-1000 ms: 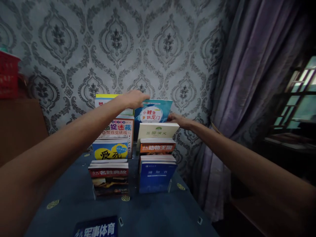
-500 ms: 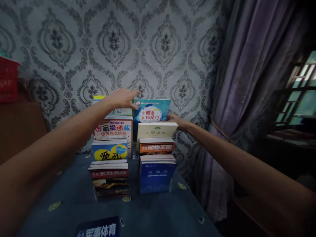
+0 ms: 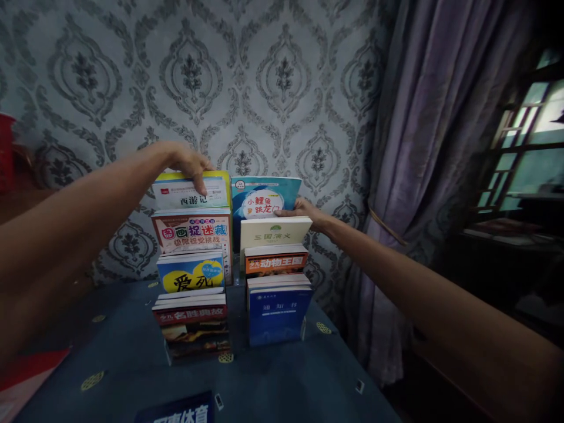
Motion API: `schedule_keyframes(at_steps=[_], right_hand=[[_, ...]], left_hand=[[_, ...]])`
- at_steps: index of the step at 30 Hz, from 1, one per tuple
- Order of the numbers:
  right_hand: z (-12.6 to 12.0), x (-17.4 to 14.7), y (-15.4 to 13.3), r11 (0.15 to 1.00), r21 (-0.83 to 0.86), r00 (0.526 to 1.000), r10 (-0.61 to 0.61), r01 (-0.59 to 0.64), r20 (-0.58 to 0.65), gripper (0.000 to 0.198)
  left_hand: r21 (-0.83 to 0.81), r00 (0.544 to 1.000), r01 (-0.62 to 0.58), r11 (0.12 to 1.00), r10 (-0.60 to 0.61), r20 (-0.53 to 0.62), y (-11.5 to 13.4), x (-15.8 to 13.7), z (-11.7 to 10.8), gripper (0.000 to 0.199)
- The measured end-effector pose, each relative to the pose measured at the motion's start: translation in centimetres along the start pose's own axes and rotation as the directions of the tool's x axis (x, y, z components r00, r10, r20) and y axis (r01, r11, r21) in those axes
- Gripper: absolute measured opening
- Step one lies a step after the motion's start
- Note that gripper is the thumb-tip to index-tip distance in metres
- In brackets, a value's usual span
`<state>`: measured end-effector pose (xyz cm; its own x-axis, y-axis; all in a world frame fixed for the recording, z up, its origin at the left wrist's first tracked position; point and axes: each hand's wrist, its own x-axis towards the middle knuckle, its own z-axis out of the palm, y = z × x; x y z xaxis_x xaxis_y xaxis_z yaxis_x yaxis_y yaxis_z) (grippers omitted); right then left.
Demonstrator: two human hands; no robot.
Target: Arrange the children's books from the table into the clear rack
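My left hand (image 3: 191,165) reaches over the back of the left row, thumb down on the front of a pale-covered book (image 3: 170,198) and fingers at the top edge of a yellow-edged book (image 3: 224,176) behind it. My right hand (image 3: 306,211) is closed on the right side of a teal book (image 3: 264,185) with a fish-tale cover, at the back of the right row. Directly before that hand stands a cream book (image 3: 275,233). A pink puzzle book (image 3: 194,232) stands in front of the pale one.
Nearer me stand a blue-and-yellow book (image 3: 189,275), a dark red book (image 3: 191,329), an orange book (image 3: 277,262) and a blue book (image 3: 279,317), in clear holders. Another dark blue book (image 3: 176,411) lies on the dark tablecloth (image 3: 273,382). A purple curtain (image 3: 409,147) hangs right.
My left hand has moved left from the teal book's top corner to the top of the pale book and closed there. My right hand stays at the teal book. The view has shifted slightly.
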<state>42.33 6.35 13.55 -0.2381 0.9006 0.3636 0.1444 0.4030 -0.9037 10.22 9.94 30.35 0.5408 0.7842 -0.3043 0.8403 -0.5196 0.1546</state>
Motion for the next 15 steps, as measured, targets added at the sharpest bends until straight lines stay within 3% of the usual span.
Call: schedule_keyframes(at_steps=[7,15], right_hand=[[0.0,0.2,0.8,0.999,-0.019,0.999,-0.045,0.045,-0.011,0.038],[0.2,0.0,0.7,1.000,-0.017,1.000,-0.023,0.023,0.011,0.033]], left_hand=[[-0.026,0.997,0.002,1.000,0.000,0.079,0.5,0.5,-0.7,0.072],[0.020,1.000,0.000,1.000,0.000,-0.004,1.1,0.3,0.4,0.078]])
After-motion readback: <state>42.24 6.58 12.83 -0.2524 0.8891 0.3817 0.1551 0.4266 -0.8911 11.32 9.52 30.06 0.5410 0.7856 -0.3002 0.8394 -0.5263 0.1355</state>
